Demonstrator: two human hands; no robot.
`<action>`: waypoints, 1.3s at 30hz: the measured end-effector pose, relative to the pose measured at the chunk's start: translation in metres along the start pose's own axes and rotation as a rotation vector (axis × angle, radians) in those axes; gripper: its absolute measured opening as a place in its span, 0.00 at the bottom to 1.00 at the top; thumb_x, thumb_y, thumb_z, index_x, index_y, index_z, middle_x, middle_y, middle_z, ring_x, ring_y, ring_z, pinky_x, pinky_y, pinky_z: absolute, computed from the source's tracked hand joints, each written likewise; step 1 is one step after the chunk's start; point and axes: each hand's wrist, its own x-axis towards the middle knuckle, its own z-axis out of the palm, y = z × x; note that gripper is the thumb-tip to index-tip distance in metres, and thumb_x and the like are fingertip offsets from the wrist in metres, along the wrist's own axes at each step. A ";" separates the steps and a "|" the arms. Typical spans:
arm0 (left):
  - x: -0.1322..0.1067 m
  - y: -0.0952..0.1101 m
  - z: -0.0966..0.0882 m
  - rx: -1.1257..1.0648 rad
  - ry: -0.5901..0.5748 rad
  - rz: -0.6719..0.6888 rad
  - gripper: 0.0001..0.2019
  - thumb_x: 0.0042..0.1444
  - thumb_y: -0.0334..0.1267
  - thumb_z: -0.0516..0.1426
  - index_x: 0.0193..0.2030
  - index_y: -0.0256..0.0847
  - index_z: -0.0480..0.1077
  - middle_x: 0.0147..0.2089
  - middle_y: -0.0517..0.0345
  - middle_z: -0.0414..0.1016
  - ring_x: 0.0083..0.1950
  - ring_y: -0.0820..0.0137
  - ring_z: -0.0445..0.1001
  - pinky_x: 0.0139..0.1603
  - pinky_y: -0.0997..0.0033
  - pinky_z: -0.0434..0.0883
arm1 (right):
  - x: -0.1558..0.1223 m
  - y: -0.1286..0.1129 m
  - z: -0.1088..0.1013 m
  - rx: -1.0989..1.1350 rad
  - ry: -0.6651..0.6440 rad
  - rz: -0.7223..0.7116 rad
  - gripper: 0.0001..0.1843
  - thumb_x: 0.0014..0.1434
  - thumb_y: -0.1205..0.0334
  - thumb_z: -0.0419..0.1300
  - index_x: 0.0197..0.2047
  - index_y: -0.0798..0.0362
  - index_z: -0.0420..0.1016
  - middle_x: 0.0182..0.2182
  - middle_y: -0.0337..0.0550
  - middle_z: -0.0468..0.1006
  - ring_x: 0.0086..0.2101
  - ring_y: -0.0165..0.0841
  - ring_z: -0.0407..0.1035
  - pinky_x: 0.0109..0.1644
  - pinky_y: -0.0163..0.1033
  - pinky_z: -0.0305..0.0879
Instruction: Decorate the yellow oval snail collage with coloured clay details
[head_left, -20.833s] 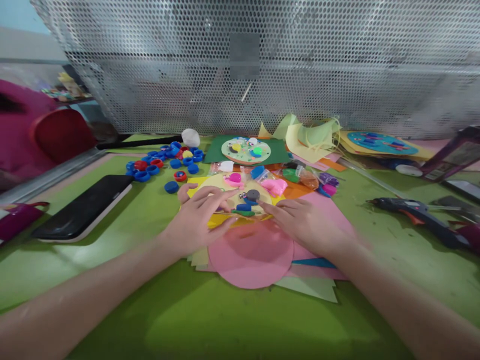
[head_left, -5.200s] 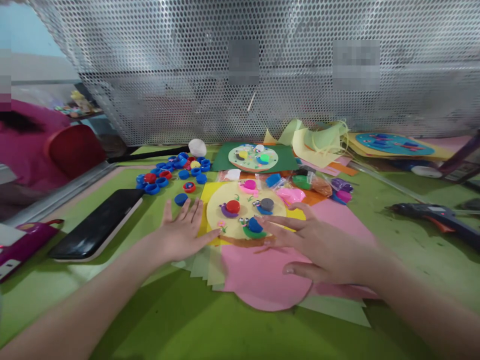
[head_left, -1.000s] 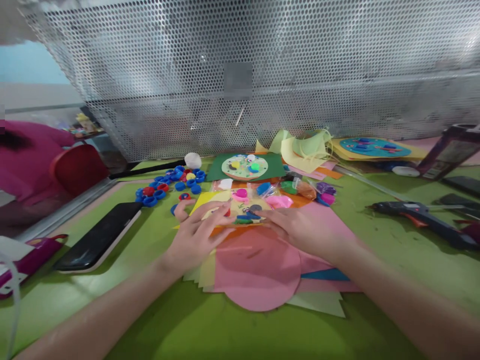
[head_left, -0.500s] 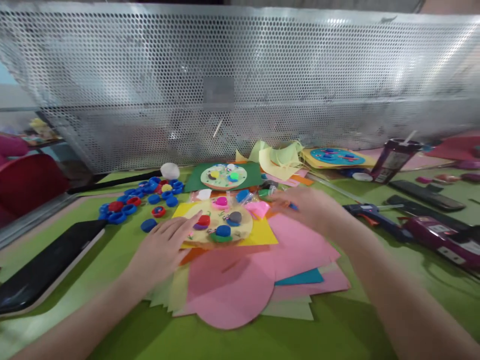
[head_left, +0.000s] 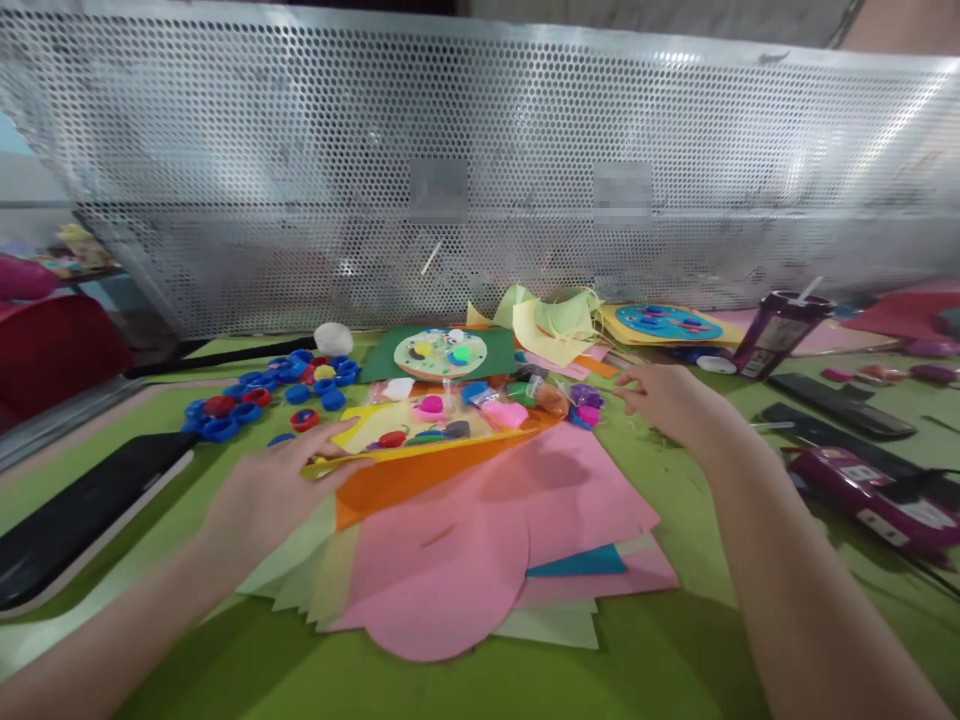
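My left hand (head_left: 266, 490) grips the left edge of a yellow paper sheet (head_left: 349, 437), thumb beneath and fingers on top. The sheet's near edge is tilted up, so its pale circle with coloured caps is seen at a slant. Under it lie an orange sheet (head_left: 420, 482) and pink sheets (head_left: 450, 560). My right hand (head_left: 664, 402) hovers over the green table, right of small clay packets; its fingers are apart, with nothing visible in them. A pink clay packet (head_left: 504, 413) and a purple one (head_left: 586, 396) lie beyond the raised sheet.
Blue and red bottle caps (head_left: 255, 396) cluster at left near a black phone (head_left: 90, 515). A green card (head_left: 379, 355) with a decorated disc stands behind. To the right are a dark cup with a straw (head_left: 780, 335) and a maroon device (head_left: 870, 490). A perforated metal panel (head_left: 495, 130) closes the back.
My left hand has moved from the decorated circle to the yellow sheet's edge, and the near side has risen. My right hand has shifted right, away from the clay packets.
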 end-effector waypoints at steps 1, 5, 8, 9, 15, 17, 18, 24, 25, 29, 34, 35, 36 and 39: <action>0.001 0.002 -0.002 -0.050 -0.025 -0.034 0.15 0.59 0.48 0.50 0.52 0.51 0.63 0.33 0.68 0.78 0.30 0.70 0.77 0.24 0.76 0.69 | 0.000 0.000 -0.001 0.002 0.003 -0.003 0.15 0.55 0.62 0.49 0.42 0.55 0.72 0.28 0.45 0.77 0.21 0.31 0.67 0.20 0.33 0.54; 0.005 0.006 -0.004 -0.172 -0.060 -0.208 0.15 0.57 0.52 0.51 0.46 0.48 0.67 0.33 0.66 0.78 0.35 0.65 0.77 0.30 0.72 0.70 | 0.000 0.001 0.000 0.014 0.016 -0.020 0.14 0.55 0.64 0.49 0.40 0.54 0.72 0.28 0.45 0.77 0.20 0.30 0.65 0.20 0.33 0.52; 0.008 0.004 -0.001 -0.240 -0.174 -0.348 0.21 0.51 0.56 0.55 0.47 0.46 0.68 0.35 0.61 0.79 0.40 0.61 0.76 0.34 0.70 0.69 | 0.001 0.003 0.003 0.015 0.033 -0.023 0.13 0.55 0.62 0.49 0.39 0.54 0.73 0.28 0.44 0.76 0.19 0.29 0.63 0.20 0.33 0.51; 0.009 0.003 0.000 -0.261 -0.211 -0.379 0.23 0.49 0.57 0.55 0.48 0.45 0.68 0.37 0.59 0.79 0.41 0.60 0.76 0.36 0.70 0.69 | 0.002 0.003 0.003 0.013 0.038 -0.024 0.13 0.55 0.62 0.49 0.39 0.54 0.73 0.28 0.44 0.76 0.18 0.29 0.63 0.21 0.33 0.51; 0.011 0.003 -0.002 -0.315 -0.272 -0.450 0.26 0.49 0.56 0.56 0.51 0.44 0.67 0.41 0.54 0.77 0.45 0.61 0.74 0.42 0.69 0.65 | 0.005 0.008 0.005 -0.007 0.042 -0.010 0.12 0.53 0.64 0.50 0.37 0.54 0.73 0.26 0.43 0.76 0.20 0.29 0.64 0.22 0.33 0.52; 0.011 0.005 -0.004 -0.320 -0.285 -0.446 0.25 0.50 0.55 0.55 0.50 0.42 0.67 0.41 0.53 0.77 0.44 0.61 0.73 0.42 0.69 0.65 | 0.006 0.009 0.005 -0.010 0.037 -0.003 0.12 0.54 0.64 0.51 0.37 0.54 0.73 0.25 0.43 0.75 0.20 0.30 0.64 0.22 0.33 0.52; 0.011 0.007 -0.005 -0.323 -0.293 -0.440 0.24 0.50 0.54 0.55 0.50 0.42 0.67 0.41 0.53 0.77 0.44 0.61 0.73 0.41 0.69 0.65 | 0.006 0.009 0.005 -0.011 0.035 0.001 0.12 0.54 0.64 0.51 0.37 0.54 0.73 0.25 0.43 0.75 0.20 0.30 0.64 0.22 0.33 0.52; 0.010 0.012 -0.012 -0.325 -0.298 -0.362 0.22 0.54 0.52 0.53 0.50 0.41 0.66 0.40 0.55 0.77 0.43 0.62 0.74 0.42 0.69 0.65 | 0.001 -0.001 0.002 -0.032 0.093 -0.021 0.12 0.55 0.60 0.51 0.38 0.53 0.73 0.22 0.42 0.73 0.19 0.30 0.63 0.22 0.33 0.50; 0.009 0.011 -0.011 -0.316 -0.292 -0.344 0.22 0.54 0.53 0.53 0.50 0.41 0.66 0.40 0.55 0.77 0.43 0.62 0.74 0.42 0.68 0.66 | 0.000 -0.005 0.002 -0.035 0.115 -0.046 0.13 0.56 0.58 0.51 0.38 0.52 0.73 0.22 0.42 0.73 0.20 0.31 0.63 0.22 0.34 0.50; 0.005 0.005 -0.001 -0.280 -0.226 -0.297 0.22 0.50 0.55 0.55 0.46 0.43 0.69 0.36 0.57 0.79 0.37 0.63 0.76 0.37 0.69 0.69 | -0.010 -0.033 0.003 -0.020 0.182 -0.221 0.13 0.57 0.56 0.50 0.36 0.51 0.74 0.26 0.43 0.75 0.26 0.35 0.67 0.27 0.36 0.55; -0.002 0.004 0.010 -0.168 -0.081 -0.080 0.20 0.55 0.54 0.50 0.43 0.43 0.71 0.31 0.57 0.79 0.28 0.66 0.76 0.27 0.72 0.69 | -0.038 -0.087 0.032 0.090 0.287 -0.695 0.16 0.56 0.56 0.56 0.47 0.50 0.70 0.44 0.43 0.74 0.45 0.36 0.65 0.49 0.41 0.57; -0.003 0.004 0.011 -0.131 -0.039 -0.022 0.20 0.57 0.54 0.48 0.43 0.43 0.71 0.30 0.57 0.79 0.27 0.66 0.76 0.26 0.72 0.68 | -0.044 -0.098 0.040 0.124 0.344 -0.816 0.18 0.56 0.55 0.57 0.49 0.52 0.69 0.46 0.45 0.73 0.46 0.37 0.64 0.49 0.43 0.57; -0.005 0.005 0.013 -0.094 0.009 0.043 0.20 0.58 0.53 0.47 0.42 0.42 0.71 0.30 0.57 0.79 0.27 0.67 0.75 0.25 0.72 0.67 | -0.050 -0.108 0.049 0.132 0.379 -0.896 0.20 0.56 0.54 0.57 0.50 0.53 0.68 0.47 0.45 0.73 0.47 0.37 0.63 0.50 0.43 0.57; -0.011 0.007 0.015 -0.015 0.126 0.242 0.20 0.62 0.50 0.44 0.44 0.40 0.70 0.28 0.56 0.78 0.24 0.69 0.74 0.24 0.74 0.66 | -0.061 -0.133 0.073 0.121 0.573 -1.040 0.16 0.56 0.57 0.58 0.48 0.53 0.70 0.44 0.43 0.74 0.44 0.37 0.64 0.49 0.44 0.57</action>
